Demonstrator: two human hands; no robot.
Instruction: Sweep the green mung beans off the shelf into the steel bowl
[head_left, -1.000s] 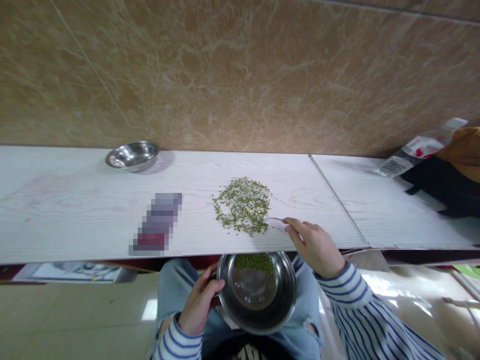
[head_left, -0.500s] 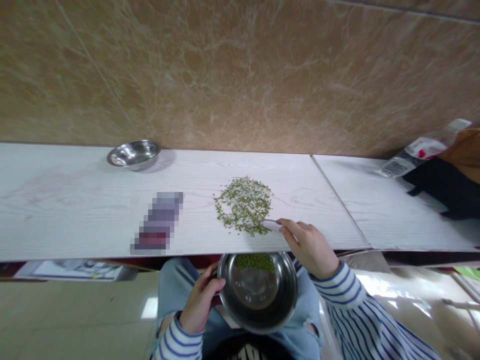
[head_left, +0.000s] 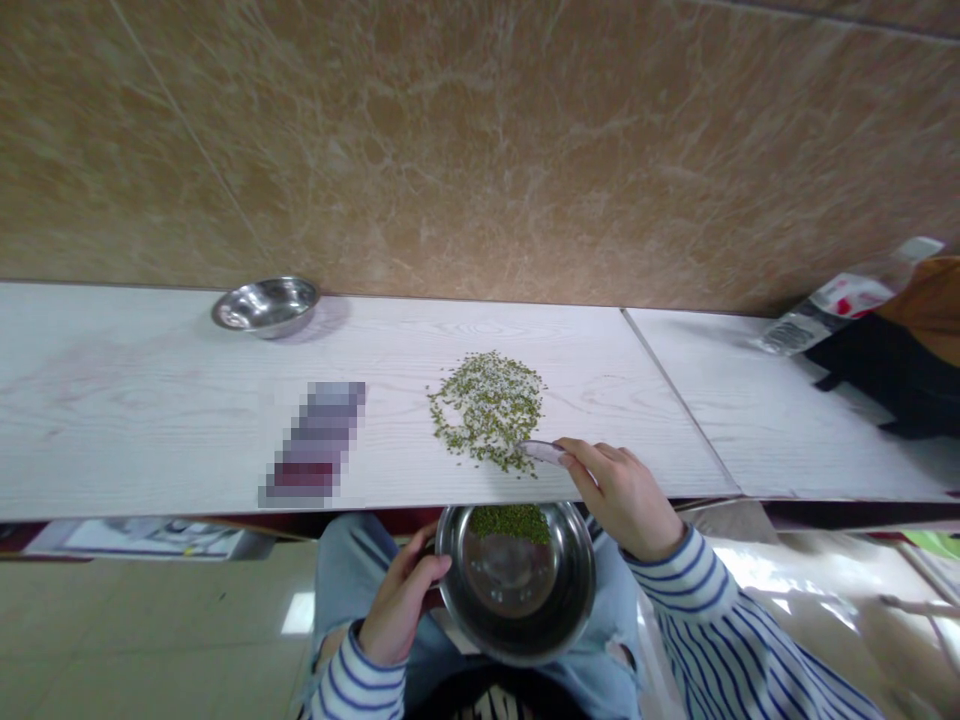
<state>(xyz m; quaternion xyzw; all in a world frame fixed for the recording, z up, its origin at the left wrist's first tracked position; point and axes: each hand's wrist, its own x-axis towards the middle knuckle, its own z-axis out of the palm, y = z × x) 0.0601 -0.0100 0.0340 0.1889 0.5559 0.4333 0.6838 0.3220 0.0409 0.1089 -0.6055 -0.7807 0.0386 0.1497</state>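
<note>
Small green beans (head_left: 491, 400), like mung beans, lie scattered in a loose round patch on the white tabletop (head_left: 600, 370). My right hand (head_left: 622, 495) is closed around a small pale, spoon-shaped tool (head_left: 543, 453), whose tip touches the patch's near right edge. The rest of the tool is hidden in my fingers. Below the table edge, a deep steel bowl (head_left: 574, 600) rests over my lap, tilted. More green beans (head_left: 511, 523) are heaped at its far side. My left hand (head_left: 405, 595) grips the bowl's left rim, thumb on top.
A smaller steel bowl (head_left: 268, 308) stands at the back left by the marbled wall (head_left: 450, 150). A blurred-out flat object (head_left: 315, 442) lies left of the beans. At far right are a clear plastic bottle (head_left: 832, 305) and a dark bag (head_left: 892, 375). A seam crosses the tabletop.
Hardly anything differs. A few beans at the patch's near edge have shifted slightly toward me, beside the tool's tip. Both hands and the deep bowl stay in place.
</note>
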